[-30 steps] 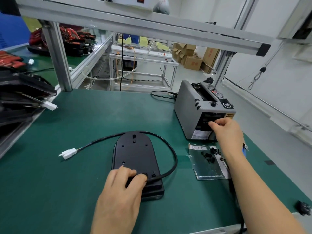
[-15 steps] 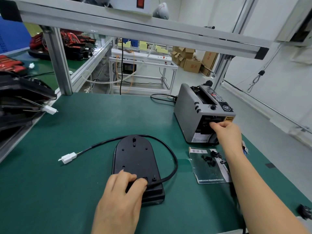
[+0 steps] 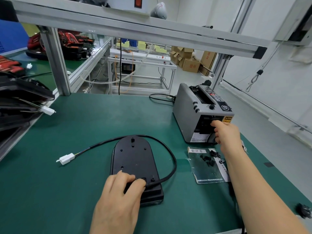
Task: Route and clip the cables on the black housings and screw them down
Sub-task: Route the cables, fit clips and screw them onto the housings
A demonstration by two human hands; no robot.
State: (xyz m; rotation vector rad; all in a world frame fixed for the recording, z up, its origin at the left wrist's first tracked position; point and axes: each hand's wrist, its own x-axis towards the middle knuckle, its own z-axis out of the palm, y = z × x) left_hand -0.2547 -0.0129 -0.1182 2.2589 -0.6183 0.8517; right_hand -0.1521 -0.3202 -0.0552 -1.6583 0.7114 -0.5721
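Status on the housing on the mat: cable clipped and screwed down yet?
Not yet. Done: the cable loops loose past the far end of the black housing, white connector free at left. In hand: the left hand holds the cable at the housing's near end; the right hand is at the outlet of the tape dispenser. Left: the black clips lie on the bag, screw holes look empty, no screwdriver in view.

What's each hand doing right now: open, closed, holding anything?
Left hand: fingers curled on the black cable at the black housing's near end.
Right hand: fingers at the tape dispenser's outlet; a grip cannot be told.
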